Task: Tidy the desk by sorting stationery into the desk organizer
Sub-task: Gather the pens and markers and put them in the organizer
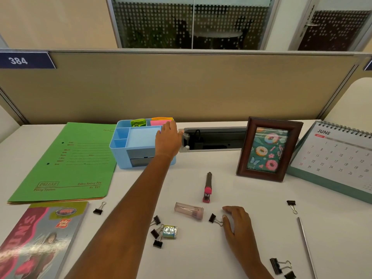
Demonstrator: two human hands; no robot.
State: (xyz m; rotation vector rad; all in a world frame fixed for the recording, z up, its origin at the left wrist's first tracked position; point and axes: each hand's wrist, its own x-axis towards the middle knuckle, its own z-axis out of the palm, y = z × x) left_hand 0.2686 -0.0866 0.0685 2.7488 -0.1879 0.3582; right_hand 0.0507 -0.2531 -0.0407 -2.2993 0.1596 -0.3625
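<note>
A light-blue desk organizer (122, 146) stands at the back of the desk, with green clips (138, 122) and pink and orange sticky notes (159, 121) in its rear compartments. My left hand (168, 137) reaches over its right rear corner, fingers extended down by the sticky notes; I see nothing in its grip. My right hand (238, 221) rests flat on the desk, fingertips touching the wire handle of a black binder clip (213, 218). Loose on the desk lie a pink stapler (207, 188), a clear tube case (188, 213), several more binder clips (157, 232), a small foil-wrapped item (170, 231) and a metal ruler (306, 246).
A green file folder (66, 164) and a magazine (40, 238) lie at the left. A wooden photo frame (268, 149) and a June desk calendar (338, 156) stand at the right. A cable slot (213, 138) opens behind the organizer, below the beige partition.
</note>
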